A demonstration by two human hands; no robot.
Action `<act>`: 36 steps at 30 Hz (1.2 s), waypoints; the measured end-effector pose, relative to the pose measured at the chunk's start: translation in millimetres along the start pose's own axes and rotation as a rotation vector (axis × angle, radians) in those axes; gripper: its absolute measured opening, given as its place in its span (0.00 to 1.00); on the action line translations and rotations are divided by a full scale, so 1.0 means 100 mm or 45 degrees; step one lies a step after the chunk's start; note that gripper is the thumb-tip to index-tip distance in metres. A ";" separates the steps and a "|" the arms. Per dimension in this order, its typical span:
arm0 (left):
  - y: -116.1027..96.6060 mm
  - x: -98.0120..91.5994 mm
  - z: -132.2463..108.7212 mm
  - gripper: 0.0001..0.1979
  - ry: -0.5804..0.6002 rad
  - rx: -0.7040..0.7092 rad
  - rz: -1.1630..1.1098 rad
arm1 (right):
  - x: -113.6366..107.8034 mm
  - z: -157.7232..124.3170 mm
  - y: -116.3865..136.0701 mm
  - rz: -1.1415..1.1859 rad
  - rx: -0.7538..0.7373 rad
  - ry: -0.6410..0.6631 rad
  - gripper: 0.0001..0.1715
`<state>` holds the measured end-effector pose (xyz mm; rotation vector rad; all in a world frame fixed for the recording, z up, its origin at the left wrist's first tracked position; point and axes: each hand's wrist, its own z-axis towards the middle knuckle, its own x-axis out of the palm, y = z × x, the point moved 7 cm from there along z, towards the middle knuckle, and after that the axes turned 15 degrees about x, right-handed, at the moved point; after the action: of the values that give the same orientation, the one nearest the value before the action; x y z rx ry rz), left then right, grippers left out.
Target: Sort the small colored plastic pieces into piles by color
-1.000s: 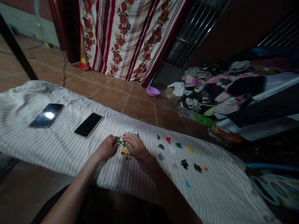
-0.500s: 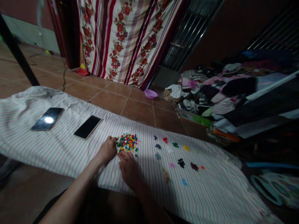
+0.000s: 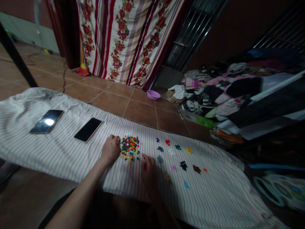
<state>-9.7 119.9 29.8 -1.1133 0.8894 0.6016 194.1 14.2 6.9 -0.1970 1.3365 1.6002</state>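
A mixed pile of tiny coloured pieces (image 3: 130, 148) lies on the striped cloth (image 3: 214, 197). At its left edge rests my left hand (image 3: 111, 149), fingers curled in against the pieces; whatever its fingertips hold is too small to make out. My right hand (image 3: 149, 170) is right of the pile, apart from it, with thumb and fingers drawn together and their contents hidden. Farther right, small single-colour groups are spread out, among them red pieces (image 3: 167, 142), yellow pieces (image 3: 189, 150), black pieces (image 3: 183, 165) and brown pieces (image 3: 196, 169). Beige pieces (image 3: 167, 178) sit in shadow beside my right hand.
Two phones, a dark one with a bright reflection (image 3: 47, 121) and a pale-edged one (image 3: 88, 129), lie left of my hands. Beyond the cloth are a purple basin (image 3: 153, 94) on the tiled floor, a floral curtain (image 3: 124, 41) and heaped clothes (image 3: 224, 89).
My right hand has moved right, from the pile's near edge toward the sorted groups. The pile's near side now shows. My left hand has stayed by the pile.
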 end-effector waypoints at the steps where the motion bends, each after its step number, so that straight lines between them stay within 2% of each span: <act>1: 0.00 0.01 0.00 0.17 0.034 -0.012 0.038 | 0.04 0.01 -0.02 -0.023 0.000 -0.003 0.20; 3: -0.02 0.04 0.00 0.17 0.088 0.006 0.053 | 0.15 0.03 0.00 -0.016 -0.039 0.037 0.22; 6: -0.05 0.09 0.02 0.17 0.090 0.028 -0.017 | 0.29 0.04 0.12 0.088 -0.138 0.172 0.23; 9: -0.06 0.14 0.06 0.19 0.093 0.020 -0.128 | 0.35 0.06 0.24 0.205 -0.227 0.292 0.24; 11: -0.05 0.15 0.07 0.20 0.074 0.017 -0.184 | 0.34 0.13 0.27 0.260 -0.273 0.317 0.25; 13: -0.05 0.11 0.08 0.20 0.021 0.012 -0.196 | 0.35 0.28 0.23 0.278 -0.275 0.291 0.26; 17: -0.02 0.02 0.06 0.19 -0.048 -0.025 -0.131 | 0.43 0.71 0.01 0.180 -0.165 0.112 0.25; 19: -0.01 0.02 0.05 0.18 -0.019 -0.052 -0.076 | 0.52 0.86 -0.08 0.093 -0.129 0.063 0.25; 21: -0.01 0.05 0.06 0.18 0.037 -0.044 -0.057 | 0.61 0.93 -0.11 0.025 -0.125 0.102 0.27; 24: -0.03 0.11 0.10 0.19 0.049 0.012 -0.093 | 0.67 0.85 -0.06 0.025 -0.176 0.231 0.28; 29: -0.02 0.24 0.15 0.24 0.033 0.028 -0.273 | 0.56 0.57 0.06 0.176 -0.219 0.368 0.25; 32: -0.05 0.26 0.15 0.24 0.015 0.069 -0.328 | 0.51 0.48 0.07 0.218 -0.227 0.322 0.24; 36: -0.09 0.22 0.12 0.24 -0.002 0.059 -0.252 | 0.51 0.46 0.06 0.217 -0.238 0.208 0.26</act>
<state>12.6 128.0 17.5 -1.1428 0.7773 0.4170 185.8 81.2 -5.8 -0.3416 1.3561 1.8885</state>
